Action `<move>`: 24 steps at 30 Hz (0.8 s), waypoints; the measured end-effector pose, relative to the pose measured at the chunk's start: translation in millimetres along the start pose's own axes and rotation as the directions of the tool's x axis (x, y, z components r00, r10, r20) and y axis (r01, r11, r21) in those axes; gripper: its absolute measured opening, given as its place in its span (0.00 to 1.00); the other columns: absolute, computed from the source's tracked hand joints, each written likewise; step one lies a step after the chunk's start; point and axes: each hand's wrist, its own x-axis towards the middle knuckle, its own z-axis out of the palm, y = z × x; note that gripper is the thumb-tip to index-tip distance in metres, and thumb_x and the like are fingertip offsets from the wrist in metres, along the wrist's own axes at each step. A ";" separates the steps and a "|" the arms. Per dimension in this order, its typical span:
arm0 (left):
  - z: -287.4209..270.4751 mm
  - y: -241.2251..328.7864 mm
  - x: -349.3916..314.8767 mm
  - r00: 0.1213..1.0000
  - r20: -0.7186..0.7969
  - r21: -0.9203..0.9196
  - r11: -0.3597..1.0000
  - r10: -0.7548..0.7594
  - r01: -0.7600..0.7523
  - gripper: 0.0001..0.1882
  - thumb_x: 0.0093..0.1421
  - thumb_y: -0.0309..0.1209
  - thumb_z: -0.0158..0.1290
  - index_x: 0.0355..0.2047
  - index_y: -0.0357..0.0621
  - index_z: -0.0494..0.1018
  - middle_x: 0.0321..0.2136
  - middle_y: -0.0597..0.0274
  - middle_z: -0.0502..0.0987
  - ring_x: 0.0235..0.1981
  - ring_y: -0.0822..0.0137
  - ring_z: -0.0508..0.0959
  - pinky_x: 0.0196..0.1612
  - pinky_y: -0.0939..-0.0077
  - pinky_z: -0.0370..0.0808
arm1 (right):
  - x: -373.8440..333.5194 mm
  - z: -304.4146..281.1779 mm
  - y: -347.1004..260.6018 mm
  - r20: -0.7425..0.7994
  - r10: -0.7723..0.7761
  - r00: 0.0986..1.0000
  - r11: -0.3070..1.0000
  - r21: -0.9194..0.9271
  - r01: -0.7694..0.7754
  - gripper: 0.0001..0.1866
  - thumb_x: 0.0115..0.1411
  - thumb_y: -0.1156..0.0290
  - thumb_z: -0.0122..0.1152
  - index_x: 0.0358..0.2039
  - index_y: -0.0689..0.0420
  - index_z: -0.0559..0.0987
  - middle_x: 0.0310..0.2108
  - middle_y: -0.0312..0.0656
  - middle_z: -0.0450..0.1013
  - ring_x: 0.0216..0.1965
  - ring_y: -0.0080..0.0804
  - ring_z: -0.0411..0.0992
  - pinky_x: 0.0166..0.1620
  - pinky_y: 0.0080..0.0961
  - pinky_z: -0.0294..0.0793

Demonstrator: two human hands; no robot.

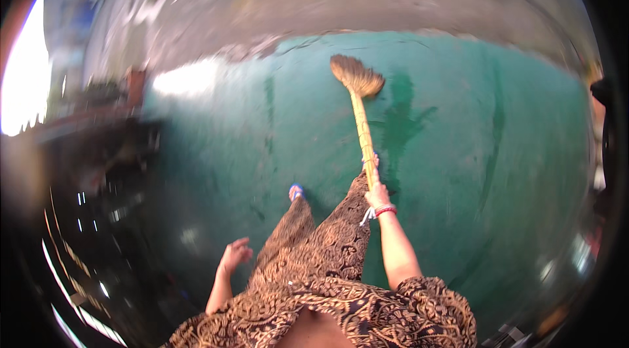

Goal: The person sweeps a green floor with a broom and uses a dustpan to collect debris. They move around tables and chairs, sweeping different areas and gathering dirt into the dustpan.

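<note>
My right hand (377,196), with a red band at the wrist, is closed round the handle of a broom (362,124). The pale handle runs away from me. At its far end the flared brown bristles rest on the green floor (445,151). A white loop or tie (367,216) hangs beside my right hand. My left hand (236,254) is held out by my left thigh with its fingers loosely apart and nothing in them.
Beyond the green floor lies a grey-brown rough surface (314,1). Dark, blurred objects (92,184) crowd the left side, near a reddish post (135,88). My foot in a blue sandal (297,192) is on the floor, left of the broom. Wet-looking streaks mark the floor.
</note>
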 end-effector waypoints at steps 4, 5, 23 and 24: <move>-11.9 -42.7 -18.8 0.986 -0.063 -0.179 0.974 -0.153 0.140 0.22 0.57 0.24 0.40 0.54 0.42 0.63 0.32 0.59 0.76 0.31 0.72 0.75 0.35 0.77 0.74 | -30.0 56.0 -65.9 0.383 -0.133 0.914 0.962 0.272 0.026 0.45 0.43 0.82 0.56 0.62 0.48 0.50 0.25 0.48 0.71 0.20 0.35 0.71 0.22 0.29 0.72; -12.0 -53.2 -21.6 0.977 -0.096 -0.190 0.967 -0.192 0.171 0.22 0.58 0.24 0.41 0.54 0.42 0.63 0.32 0.60 0.76 0.31 0.72 0.75 0.36 0.77 0.74 | -29.0 55.5 -85.0 0.602 -0.142 0.786 0.896 0.416 -0.156 0.46 0.42 0.84 0.57 0.63 0.51 0.49 0.24 0.44 0.70 0.17 0.29 0.69 0.19 0.25 0.70; 12.0 -432.0 -19.6 0.872 0.064 -0.853 0.428 -0.484 0.300 0.24 0.56 0.22 0.42 0.55 0.41 0.61 0.29 0.61 0.76 0.26 0.72 0.75 0.28 0.79 0.75 | -15.1 56.0 -293.2 0.369 -0.033 0.929 0.854 0.494 -0.166 0.17 0.52 0.78 0.55 0.39 0.52 0.61 0.13 0.28 0.53 0.08 0.16 0.53 0.09 0.15 0.50; 14.6 -438.0 -23.8 0.897 0.074 -0.887 0.382 -0.435 0.259 0.24 0.56 0.22 0.42 0.55 0.41 0.61 0.29 0.60 0.76 0.26 0.72 0.75 0.28 0.79 0.75 | 7.1 75.8 -304.3 0.341 -0.030 0.939 0.759 0.619 -0.201 0.11 0.52 0.78 0.54 0.32 0.55 0.61 0.12 0.28 0.53 0.08 0.16 0.52 0.09 0.15 0.50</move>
